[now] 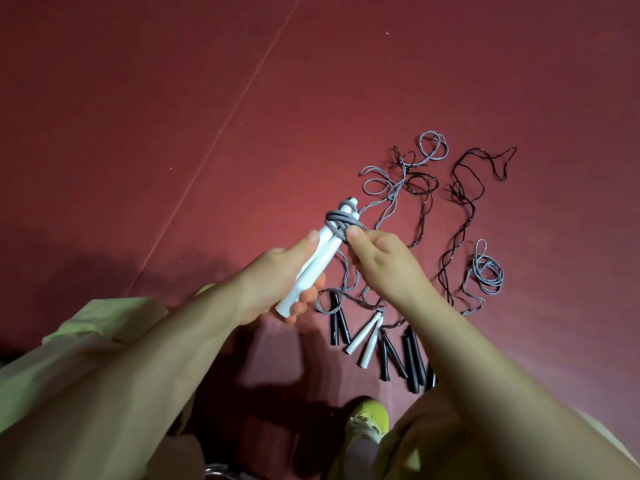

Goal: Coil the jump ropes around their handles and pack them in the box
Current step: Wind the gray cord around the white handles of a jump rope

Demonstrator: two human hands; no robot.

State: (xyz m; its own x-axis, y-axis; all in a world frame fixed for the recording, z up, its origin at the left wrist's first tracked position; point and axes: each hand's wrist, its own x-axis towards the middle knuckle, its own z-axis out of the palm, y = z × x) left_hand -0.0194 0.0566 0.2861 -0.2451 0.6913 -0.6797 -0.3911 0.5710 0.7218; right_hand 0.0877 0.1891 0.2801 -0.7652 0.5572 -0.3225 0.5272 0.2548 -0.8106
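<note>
Red flooring [173,98] is filling the whole view, crossed by a pale seam running from 12 o'clock down toward 8 o'clock. Your left hand [277,282] is wrapping its fingers round a pair of white handles [313,268] held side by side, tips pointing toward 1 o'clock. At the top of them, a few turns of grey rope [341,221] are sitting tight. Your right hand [375,254], just beside the left at 3 o'clock of the handles, is pinching that rope between thumb and fingers right against the wraps. From there the loose length is trailing away toward 1 o'clock, where it is mixing with the other cords on the floor.

You are early in the coiling step: only the top of the handles is covered, and most of this rope looks unwound. The next turn is calling for steady tension from the right hand as it circles the handles, with the left keeping both handles pressed together so the wraps are not slipping off the end.

Further right, at 4 o'clock, the waiting ropes [460,209] are lying tangled, their black handles [412,362] and another white pair [363,337] fanned out near your yellow shoe [370,417]. No box is showing anywhere, so you are going to have to find it before packing.
</note>
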